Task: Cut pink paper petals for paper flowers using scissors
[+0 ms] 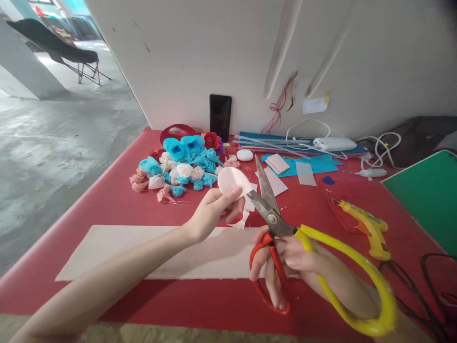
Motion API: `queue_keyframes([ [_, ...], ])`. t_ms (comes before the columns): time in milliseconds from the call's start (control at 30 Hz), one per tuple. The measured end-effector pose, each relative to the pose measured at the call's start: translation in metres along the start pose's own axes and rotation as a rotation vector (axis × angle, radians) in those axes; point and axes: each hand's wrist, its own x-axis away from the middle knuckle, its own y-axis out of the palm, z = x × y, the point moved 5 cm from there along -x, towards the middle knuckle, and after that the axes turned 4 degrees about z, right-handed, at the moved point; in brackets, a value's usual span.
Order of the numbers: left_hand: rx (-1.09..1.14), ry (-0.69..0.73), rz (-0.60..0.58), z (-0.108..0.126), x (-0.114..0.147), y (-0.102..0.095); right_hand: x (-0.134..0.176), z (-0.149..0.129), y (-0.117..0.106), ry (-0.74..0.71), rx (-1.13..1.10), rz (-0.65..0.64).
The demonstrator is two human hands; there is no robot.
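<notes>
My left hand (217, 209) pinches a small rounded piece of pale pink paper (230, 182), thumb on top. In my right hand (285, 259) is a pair of scissors (273, 219) with one red and one yellow handle, its blades spread apart. One blade tip lies at the right edge of the pink piece. Below both hands a long pale pink strip of paper (117, 250) lies flat on the red table (160, 300). Small pink scraps (243, 220) lie just behind my left hand.
Blue, white, pink and red paper flowers (183, 170) are heaped at the back left. A phone (220, 116) leans on the wall. Blue paper sheets (317, 164) and a power strip (335, 144) lie at the back; a yellow glue gun (367, 226) and green board (428, 195) are right.
</notes>
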Motion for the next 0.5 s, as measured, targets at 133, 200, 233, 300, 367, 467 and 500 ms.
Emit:
queue_keyframes([
  [133,-0.066,0.007,-0.005,0.003,0.006,0.007,-0.002,0.008,-0.004,-0.022,-0.008,0.015],
  [200,-0.075,0.023,-0.012,0.004,0.008,0.009,-0.002,0.013,-0.008,-0.026,-0.004,0.049],
  [233,-0.072,0.038,-0.020,0.004,0.008,0.011,-0.002,0.016,-0.008,-0.027,-0.001,0.060],
  [300,-0.052,0.065,-0.045,0.005,0.008,0.012,0.000,0.018,-0.006,-0.037,0.014,0.086],
  [367,-0.028,0.076,-0.070,0.006,0.009,0.012,0.003,0.016,-0.001,-0.070,0.039,0.126],
  [467,-0.006,0.071,-0.105,0.008,0.010,0.012,0.007,0.009,0.008,-0.104,0.122,0.214],
  [500,-0.005,0.073,-0.113,0.009,0.010,0.011,0.008,0.007,0.010,-0.104,0.155,0.238],
])
